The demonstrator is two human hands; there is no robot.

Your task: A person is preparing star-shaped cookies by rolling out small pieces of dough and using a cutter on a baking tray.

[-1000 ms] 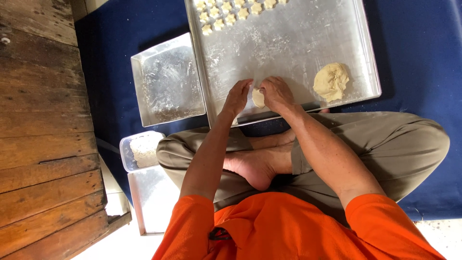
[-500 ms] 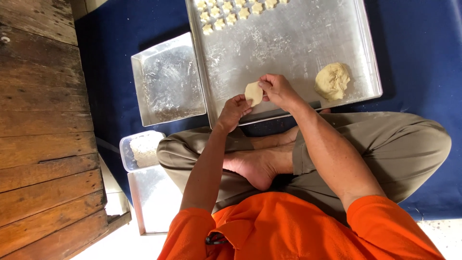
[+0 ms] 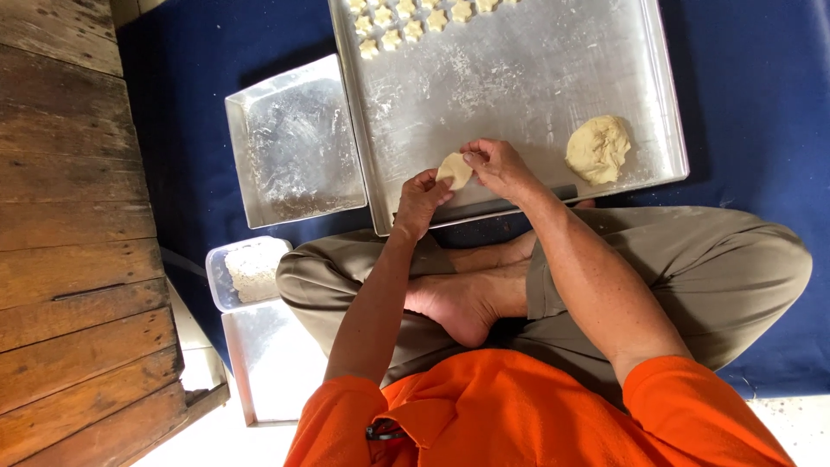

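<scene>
Both my hands hold a small flattened piece of pale dough (image 3: 454, 169) just above the near edge of a large floured metal tray (image 3: 519, 78). My left hand (image 3: 419, 201) pinches it from below left, and my right hand (image 3: 497, 169) grips its right side with thumb and fingers. A bigger lump of dough (image 3: 597, 148) lies on the tray to the right of my right hand. Several small star-shaped dough pieces (image 3: 406, 22) sit in rows at the tray's far edge.
A smaller empty floured tray (image 3: 294, 143) lies left of the big one on a dark blue mat (image 3: 752, 95). A clear plastic tub with flour (image 3: 246, 270) and another tray (image 3: 268, 363) sit by my left knee. Wooden planks (image 3: 69, 216) run along the left.
The dough piece has been lifted off the tray surface and now sits flattened between my fingers; my left hand has dropped lower and left, my right hand stays near the same spot.
</scene>
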